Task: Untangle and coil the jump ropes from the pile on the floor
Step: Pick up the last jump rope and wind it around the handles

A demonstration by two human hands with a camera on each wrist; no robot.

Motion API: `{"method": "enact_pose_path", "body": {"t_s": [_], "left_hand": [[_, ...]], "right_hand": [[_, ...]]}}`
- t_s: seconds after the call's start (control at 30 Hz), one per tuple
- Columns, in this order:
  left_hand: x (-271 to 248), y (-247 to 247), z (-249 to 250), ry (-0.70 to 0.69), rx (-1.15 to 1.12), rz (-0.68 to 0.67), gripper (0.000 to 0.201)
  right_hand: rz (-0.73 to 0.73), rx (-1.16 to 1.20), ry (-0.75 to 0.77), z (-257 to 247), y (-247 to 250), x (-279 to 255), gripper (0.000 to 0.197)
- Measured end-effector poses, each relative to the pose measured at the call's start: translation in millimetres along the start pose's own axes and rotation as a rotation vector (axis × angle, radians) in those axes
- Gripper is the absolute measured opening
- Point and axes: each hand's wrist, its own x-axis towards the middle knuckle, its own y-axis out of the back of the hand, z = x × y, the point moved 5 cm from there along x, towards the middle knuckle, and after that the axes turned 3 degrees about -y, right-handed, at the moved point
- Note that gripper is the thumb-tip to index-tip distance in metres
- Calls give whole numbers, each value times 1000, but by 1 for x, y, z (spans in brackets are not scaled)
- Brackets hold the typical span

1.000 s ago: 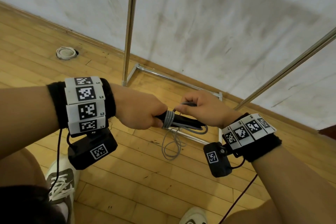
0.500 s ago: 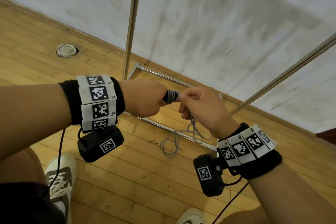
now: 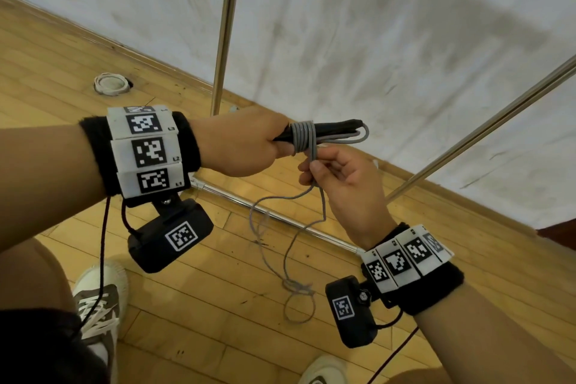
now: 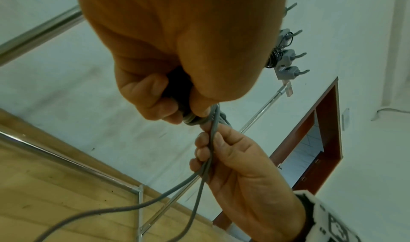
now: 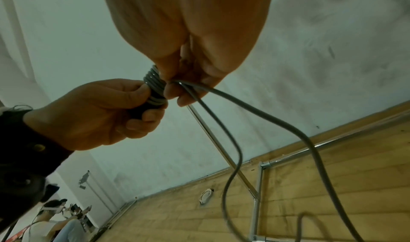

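My left hand [image 3: 246,142] grips the black handles [image 3: 330,128] so the grey turns [image 3: 302,135] wound around them cannot slip, while just below the handles my right hand [image 3: 339,184] pinches the free cord [image 3: 290,246], which hangs toward the floor [image 3: 218,305], keeping it taut for the next turn.

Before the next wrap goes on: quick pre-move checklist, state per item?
1. Left hand grips the black handles: ok.
2. Right hand pinches the grey rope just below the bundle: ok.
3. Existing wraps sit side by side around the handles: ok.
4. Slack hangs free to the floor: not ok, a knotted snarl shows low in the loose rope.
5. Slack clear of the metal rack bar: cannot tell.
6. How tight the wraps are: cannot tell.
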Motion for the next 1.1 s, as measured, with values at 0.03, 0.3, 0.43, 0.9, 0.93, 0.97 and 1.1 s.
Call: {"method": "enact_pose_path", "body": {"t_s": [0.03,0.3,0.43,0.9,0.93,0.97,1.1], "left_hand": [[-1,1,0,-5,-19,-6,18],[-11,0,8,-104,-195,-152,9],[-17,-7,10,-111,-247,-254,10],[-33,-36,18,-91,-3,-546,17],[-33,-39,19,-90,22,-561,15],[-33,-42,19,-87,46,-571,13],[-28,-47,15,-31,152,-561,15]], "right_hand": [[-1,6,-7,2,0,0,21],[-87,-225,79,7,4,-4,23],[-225,-237,37,16,0,-6,37],[-429,-579,-99,23,10,10,27],[-438,-593,-68,21,12,12,33],[-439,-595,-50,18,13,13,38],[-413,-597,-109,8,14,16,33]]}}
